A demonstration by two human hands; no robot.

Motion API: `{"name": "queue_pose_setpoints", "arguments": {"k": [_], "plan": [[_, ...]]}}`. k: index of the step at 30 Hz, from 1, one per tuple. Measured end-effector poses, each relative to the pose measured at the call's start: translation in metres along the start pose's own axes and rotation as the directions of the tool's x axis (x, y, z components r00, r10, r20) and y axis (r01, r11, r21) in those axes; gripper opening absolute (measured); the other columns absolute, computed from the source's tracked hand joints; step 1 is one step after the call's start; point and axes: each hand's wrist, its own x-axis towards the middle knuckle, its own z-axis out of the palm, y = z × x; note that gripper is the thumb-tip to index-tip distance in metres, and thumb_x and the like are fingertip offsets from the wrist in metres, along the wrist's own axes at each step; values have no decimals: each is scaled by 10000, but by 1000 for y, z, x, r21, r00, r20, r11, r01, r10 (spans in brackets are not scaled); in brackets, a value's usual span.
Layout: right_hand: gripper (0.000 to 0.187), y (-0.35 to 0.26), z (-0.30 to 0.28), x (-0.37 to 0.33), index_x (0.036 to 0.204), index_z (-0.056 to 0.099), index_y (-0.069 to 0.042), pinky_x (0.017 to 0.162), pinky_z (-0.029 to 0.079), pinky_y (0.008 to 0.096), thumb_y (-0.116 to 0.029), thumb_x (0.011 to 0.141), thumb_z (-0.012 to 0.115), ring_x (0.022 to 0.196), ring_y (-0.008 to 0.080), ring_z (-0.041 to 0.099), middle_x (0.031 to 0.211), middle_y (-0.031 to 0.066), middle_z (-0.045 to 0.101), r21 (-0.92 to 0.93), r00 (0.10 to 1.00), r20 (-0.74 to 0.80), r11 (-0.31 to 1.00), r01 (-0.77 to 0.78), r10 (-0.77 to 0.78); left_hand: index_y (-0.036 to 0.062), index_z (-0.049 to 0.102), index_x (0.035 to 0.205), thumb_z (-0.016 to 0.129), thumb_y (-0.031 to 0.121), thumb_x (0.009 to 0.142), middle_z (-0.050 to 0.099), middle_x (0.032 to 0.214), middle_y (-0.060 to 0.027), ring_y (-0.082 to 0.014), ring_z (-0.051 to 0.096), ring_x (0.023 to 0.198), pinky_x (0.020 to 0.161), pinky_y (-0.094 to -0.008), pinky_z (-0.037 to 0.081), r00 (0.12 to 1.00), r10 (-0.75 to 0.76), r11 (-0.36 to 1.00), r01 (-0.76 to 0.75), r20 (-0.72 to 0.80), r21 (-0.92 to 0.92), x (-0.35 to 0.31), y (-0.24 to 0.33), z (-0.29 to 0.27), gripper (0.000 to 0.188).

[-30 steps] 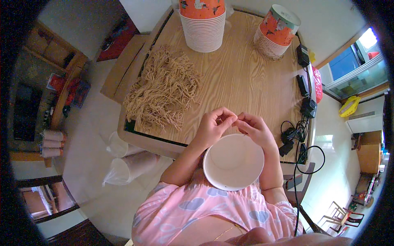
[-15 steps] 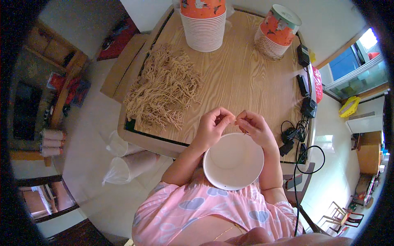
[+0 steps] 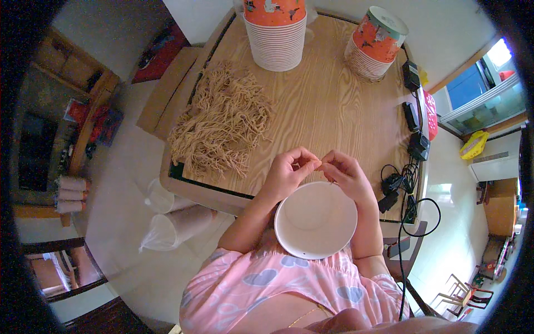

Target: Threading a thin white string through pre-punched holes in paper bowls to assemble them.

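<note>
While both hands meet above a white paper bowl (image 3: pixel 315 220), a thin tan string (image 3: pixel 322 165) is pinched between them.
Left hand (image 3: pixel 290 172) and right hand (image 3: pixel 344 173) close thumb and fingertips on the string, over the wooden table (image 3: pixel 328 106); a pile of tan strings (image 3: pixel 219 125) lies to the left, stacked orange paper bowls (image 3: pixel 276 30) beyond.

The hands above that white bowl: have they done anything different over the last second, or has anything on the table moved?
Hardly anything. The left hand and right hand stay fingertip to fingertip just above the far rim of the white bowl, pinching something too small to make out; the fingers shift only slightly. The pile of tan strings, both cup stacks and the cables have not moved.
</note>
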Motion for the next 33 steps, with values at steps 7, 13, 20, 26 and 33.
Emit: {"name": "queue_pose_setpoints", "arguments": {"k": [7,13,20,26,33], "plan": [[69,1,0,-1,842,556,-18,519,328,195,-79,872,543,600,52,411,670,-27,471,10,999,15,1000,30,-30,20,622,820,635,105,820,615,703,1,-34,510,595,531,-193,404,999,-22,1000,22,-30,15,-2,5,0,86],[78,1,-1,-4,840,571,-20,554,378,215,-82,869,535,634,67,444,699,-16,496,-56,997,24,996,69,-67,37,608,774,644,90,808,606,702,3,-57,536,634,578,-210,431,994,-48,999,47,-94,-16,-6,13,5,73],[86,-3,0,-3,816,555,-19,530,335,192,-88,866,539,610,43,423,678,-25,482,13,1000,21,1000,-19,18,27,631,833,634,88,813,637,772,-26,-87,584,715,657,-228,470,996,-65,997,67,53,-33,3,3,-8,64],[141,5,-4,-2,812,573,-22,524,340,185,-142,882,544,591,41,439,657,-32,498,83,997,-22,994,-65,67,-1,634,859,602,86,836,648,787,-28,-75,585,720,659,-225,475,993,-73,997,69,89,46,6,1,-12,96],[202,29,-9,11,805,589,-18,514,360,189,-184,902,526,577,44,458,656,-26,517,156,994,-35,983,-100,106,5,635,827,613,88,822,649,752,-36,-81,587,686,633,-239,479,999,-39,990,38,4,139,23,-27,-6,86]]}}
